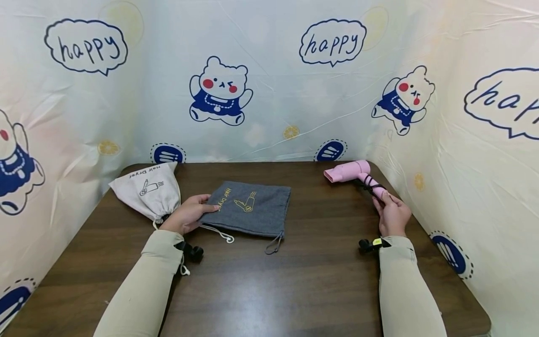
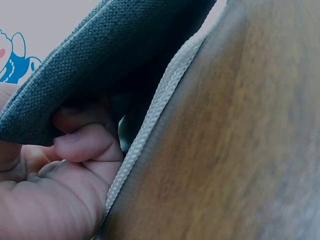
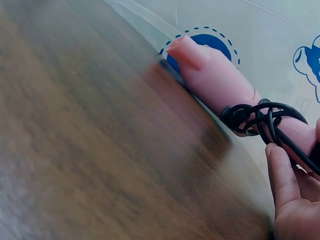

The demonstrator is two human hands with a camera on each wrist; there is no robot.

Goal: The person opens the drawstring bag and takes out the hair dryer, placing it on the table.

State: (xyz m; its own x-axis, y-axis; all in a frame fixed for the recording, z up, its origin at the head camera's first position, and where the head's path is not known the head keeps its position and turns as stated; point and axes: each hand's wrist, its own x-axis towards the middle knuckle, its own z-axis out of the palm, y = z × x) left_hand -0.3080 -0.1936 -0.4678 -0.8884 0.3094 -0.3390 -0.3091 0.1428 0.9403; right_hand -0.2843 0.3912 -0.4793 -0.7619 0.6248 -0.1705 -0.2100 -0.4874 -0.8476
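My left hand (image 1: 188, 214) grips the left edge of a flat dark grey drawstring pouch (image 1: 257, 210), thumb on top and fingers curled beneath. Gold "Hair Dryer" lettering and a dryer drawing mark the pouch. In the left wrist view the grey cloth (image 2: 95, 65) arches over my fingertips, and a pale braided cord (image 2: 160, 95) runs beside them. At the right, my right hand (image 1: 393, 216) holds a pink hair dryer (image 1: 347, 172) by its handle, the nozzle pointing left. A black cord (image 3: 270, 117) is wound around the handle.
A white drawstring pouch (image 1: 147, 189), also printed "Hair Dryer", lies at the table's back left, right beside my left hand. The brown wooden table (image 1: 261, 290) meets a printed curtain (image 1: 269, 93) at the back and along both sides.
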